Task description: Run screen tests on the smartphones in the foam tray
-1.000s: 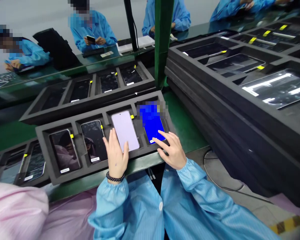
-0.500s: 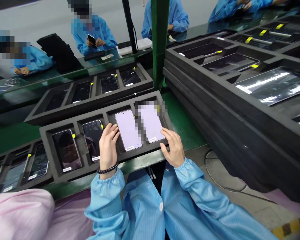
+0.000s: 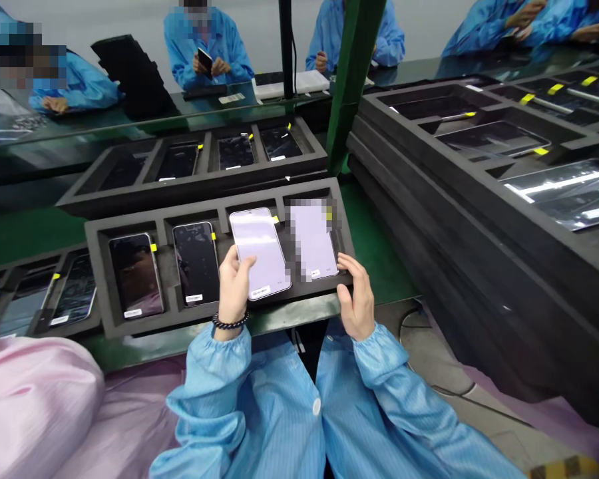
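Note:
A black foam tray [image 3: 94,266] in front of me holds several phones in slots. My left hand [image 3: 233,287] grips the lower left edge of a phone with a lit pale screen [image 3: 258,251], tilting it up out of its slot. My right hand [image 3: 358,301] rests on the tray's front right corner, its fingers curled at the bottom edge of a second lit phone [image 3: 313,241] that lies in the rightmost slot. Two dark-screened phones [image 3: 196,262] sit in the slots to the left.
Another tray of dark phones [image 3: 190,163] lies behind on the green belt. A tall stack of black trays [image 3: 479,219] stands at the right. A green post [image 3: 352,80] rises behind the tray. People in blue coats sit across the line. A pink sleeve [image 3: 34,392] is at lower left.
My left hand closed on the pale-screened phone and raised its near end. The rightmost phone's screen went from blue to pale, and my right hand drew back to the tray's corner.

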Tool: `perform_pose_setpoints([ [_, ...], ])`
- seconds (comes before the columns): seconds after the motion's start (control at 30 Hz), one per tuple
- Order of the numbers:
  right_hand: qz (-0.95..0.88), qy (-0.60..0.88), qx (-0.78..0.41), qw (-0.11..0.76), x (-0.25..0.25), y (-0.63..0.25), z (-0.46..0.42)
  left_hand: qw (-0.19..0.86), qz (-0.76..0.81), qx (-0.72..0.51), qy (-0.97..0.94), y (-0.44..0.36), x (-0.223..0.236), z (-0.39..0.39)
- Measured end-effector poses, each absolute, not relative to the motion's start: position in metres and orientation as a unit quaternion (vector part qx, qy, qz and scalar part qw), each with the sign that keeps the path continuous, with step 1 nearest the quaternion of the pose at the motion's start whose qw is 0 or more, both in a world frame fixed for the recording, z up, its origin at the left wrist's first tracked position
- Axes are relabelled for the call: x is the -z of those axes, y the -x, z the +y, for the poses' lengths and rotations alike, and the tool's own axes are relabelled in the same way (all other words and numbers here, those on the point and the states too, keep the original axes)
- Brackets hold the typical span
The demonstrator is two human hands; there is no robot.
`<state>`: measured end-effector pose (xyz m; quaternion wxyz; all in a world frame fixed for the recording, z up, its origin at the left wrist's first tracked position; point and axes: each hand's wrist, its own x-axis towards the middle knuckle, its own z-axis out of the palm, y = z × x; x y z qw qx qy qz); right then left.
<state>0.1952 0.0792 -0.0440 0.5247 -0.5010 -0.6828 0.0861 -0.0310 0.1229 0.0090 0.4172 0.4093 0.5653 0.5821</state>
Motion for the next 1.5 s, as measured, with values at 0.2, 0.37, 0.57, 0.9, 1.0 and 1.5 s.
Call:
perform_pose_setpoints([
  [0.2,-0.702,0.449,-0.259,0.488,0.003,-0.191,0.076,0.551,0.537,-0.578,-0.271,0.018,-0.014,0.065],
  [0.37,-0.745,0.502,-0.153,0.413,-0.029,-0.178,0.079,0.54,0.568,-0.511,-0.354,-0.003,-0.004,0.019],
  [0.57,-0.853,0.345,0.01,0.392,-0.048,-0.172,0.062,0.483,0.604,-0.509,-0.377,-0.016,-0.004,0.003],
  [0.9,-0.825,0.173,-0.086,0.531,-0.053,-0.184,0.037,0.565,0.557,-0.53,-0.299,-0.014,-0.026,-0.025],
  [1.0,-0.835,0.17,-0.098,0.513,-0.056,-0.189,0.033,0.601,0.524,-0.524,-0.301,-0.015,-0.028,-0.028],
  [1.5,-0.809,0.169,-0.115,0.551,-0.054,-0.187,0.022,0.573,0.534,-0.533,-0.319,-0.017,-0.031,-0.026],
])
